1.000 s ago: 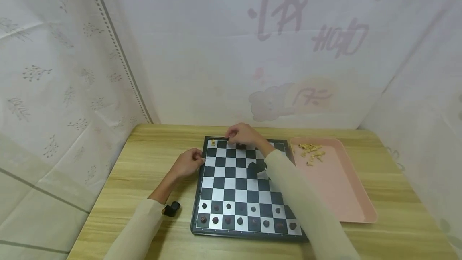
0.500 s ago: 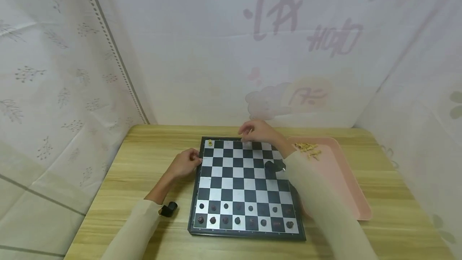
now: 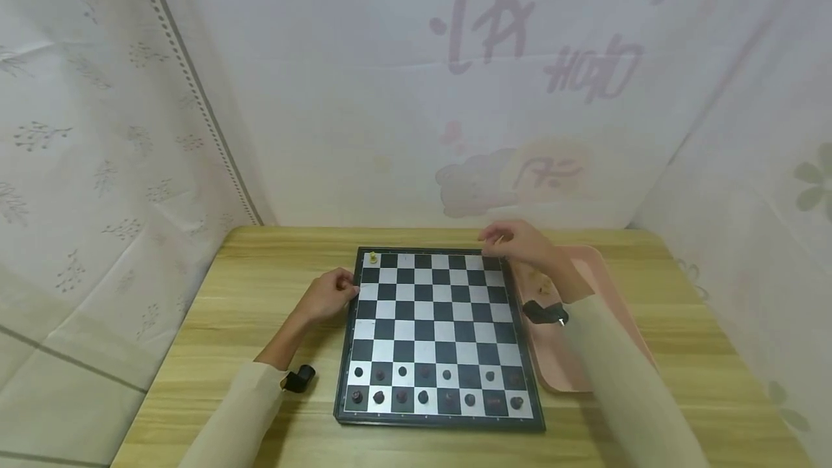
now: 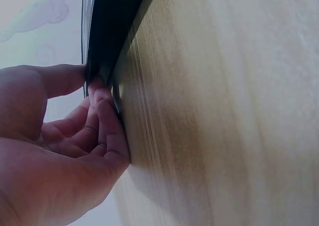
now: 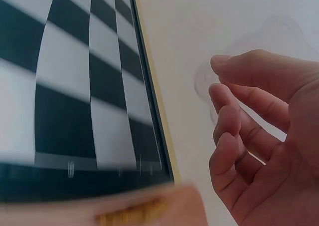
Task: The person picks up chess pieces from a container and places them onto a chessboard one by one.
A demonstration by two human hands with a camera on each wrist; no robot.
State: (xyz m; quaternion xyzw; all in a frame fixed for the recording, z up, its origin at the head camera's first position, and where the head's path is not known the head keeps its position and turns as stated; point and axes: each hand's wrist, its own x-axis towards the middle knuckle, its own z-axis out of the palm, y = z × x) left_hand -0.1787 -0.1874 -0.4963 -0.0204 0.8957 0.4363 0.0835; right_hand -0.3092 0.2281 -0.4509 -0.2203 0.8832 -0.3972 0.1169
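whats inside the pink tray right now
A small heap of pale chess pieces lies near the far end of the pink tray. The right hand and its sleeve cover much of the tray, so anything beneath them cannot be seen.

A wooden table (image 3: 260,287) carries a chessboard (image 3: 437,331) and pink tray (image 3: 604,287).

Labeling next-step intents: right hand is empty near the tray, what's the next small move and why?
Probably reach the right hand down into the pink tray and pinch one pale piece: only one pale piece stands on the chessboard, and the left hand holds its edge.
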